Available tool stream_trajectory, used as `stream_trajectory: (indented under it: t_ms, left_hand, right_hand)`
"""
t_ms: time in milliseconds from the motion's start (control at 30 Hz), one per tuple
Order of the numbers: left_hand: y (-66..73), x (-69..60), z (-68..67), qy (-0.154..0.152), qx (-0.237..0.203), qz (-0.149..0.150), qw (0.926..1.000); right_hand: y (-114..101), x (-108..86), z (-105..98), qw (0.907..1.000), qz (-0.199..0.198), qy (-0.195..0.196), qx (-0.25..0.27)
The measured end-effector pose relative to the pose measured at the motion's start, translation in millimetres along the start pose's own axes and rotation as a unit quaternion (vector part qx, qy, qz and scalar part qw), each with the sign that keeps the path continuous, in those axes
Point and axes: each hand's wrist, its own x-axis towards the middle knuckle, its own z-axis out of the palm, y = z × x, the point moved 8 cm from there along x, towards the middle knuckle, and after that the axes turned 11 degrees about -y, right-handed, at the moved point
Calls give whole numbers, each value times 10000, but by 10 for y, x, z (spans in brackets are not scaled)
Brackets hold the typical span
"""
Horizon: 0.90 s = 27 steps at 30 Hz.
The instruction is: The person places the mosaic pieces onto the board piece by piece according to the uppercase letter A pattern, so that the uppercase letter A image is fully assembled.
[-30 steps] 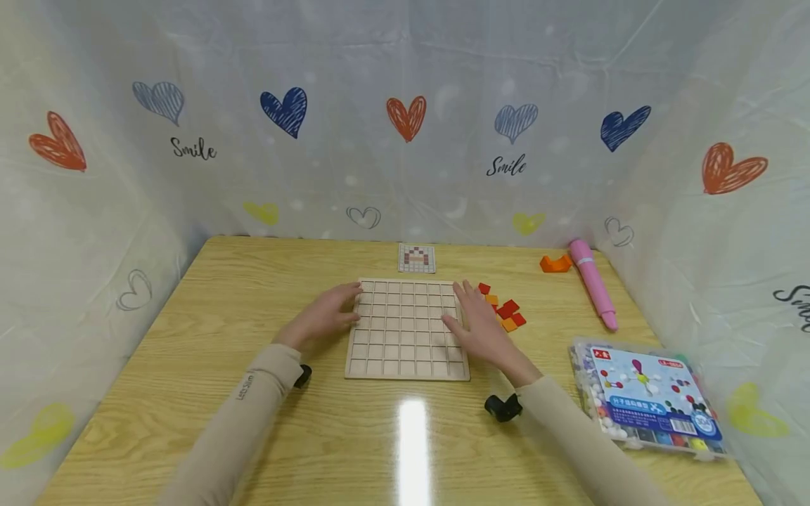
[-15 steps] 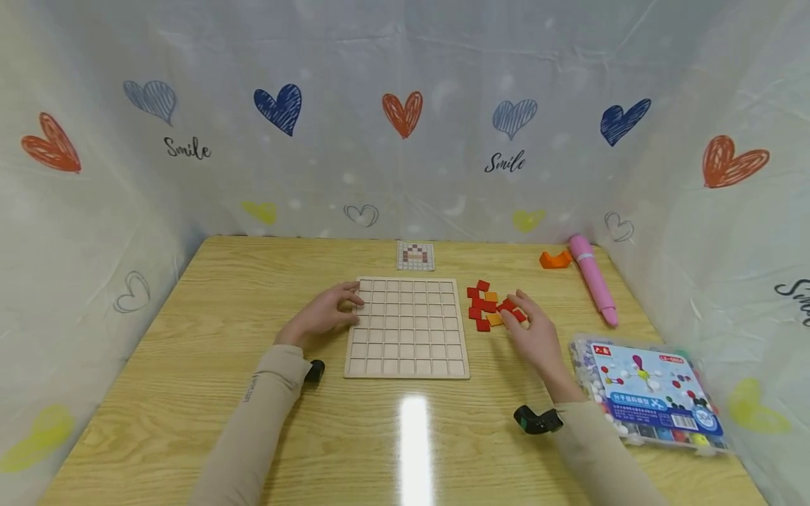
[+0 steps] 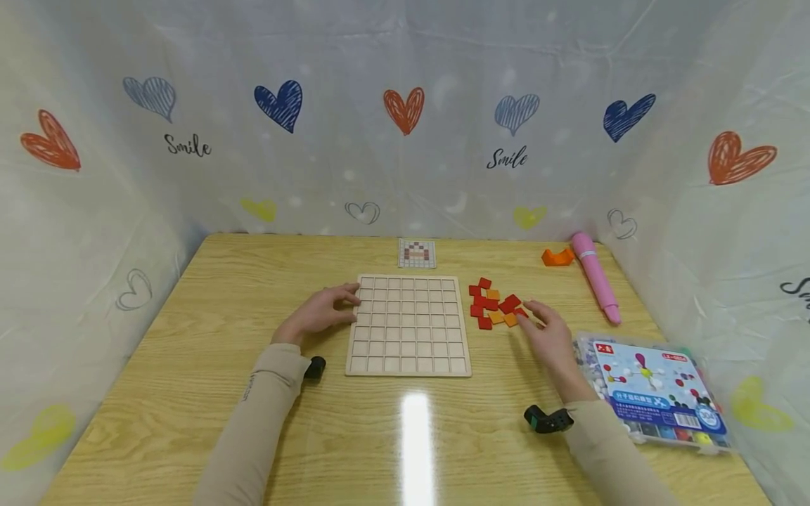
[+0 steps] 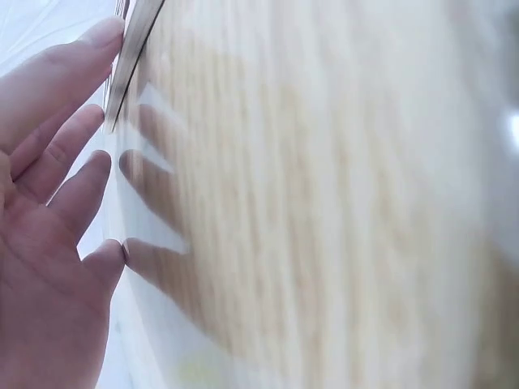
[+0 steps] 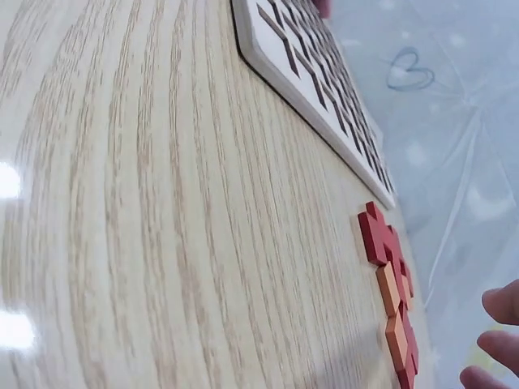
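Observation:
A square wooden grid board (image 3: 408, 326) lies flat on the table, its cells bare. My left hand (image 3: 319, 311) rests at its left edge with fingers relaxed; in the left wrist view the fingers of that hand (image 4: 57, 219) reach to the board's edge (image 4: 134, 65). Right of the board lies a loose group of red tiles (image 3: 486, 303) and orange tiles (image 3: 496, 318). My right hand (image 3: 552, 342) is at the right end of this group, fingertips at a red tile; whether they touch it I cannot tell. The right wrist view shows the tiles (image 5: 379, 237) and fingertips (image 5: 491, 340) apart from them.
A small patterned card (image 3: 416, 254) lies behind the board. At the back right are an orange holder (image 3: 557, 258) and a pink pen-shaped object (image 3: 595, 278). A clear box of colored parts (image 3: 658, 393) stands at the right, beside my right forearm.
My right hand has left the board's right edge and moved right, past most of the tiles, to their right end. My left hand has stayed at the board's left edge.

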Motion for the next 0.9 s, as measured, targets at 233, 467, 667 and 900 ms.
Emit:
stream_trajectory:
  t_ms: [233, 467, 667, 900]
  left_hand:
    - [-13, 15, 5, 21, 11, 32, 10000]
    - [-38, 25, 7, -18, -10, -81, 10000]
    - [-39, 20, -24, -29, 115, -102, 9999]
    - [-51, 13, -25, -95, 245, -53, 9996]
  right_hand:
    - [116, 68, -26, 9992, 376, -57, 100]
    - [199, 118, -43, 9972, 593, 41, 454]
    - [218, 185, -42, 9984, 512, 143, 213]
    - [206, 284, -61, 9969, 313, 139, -709]
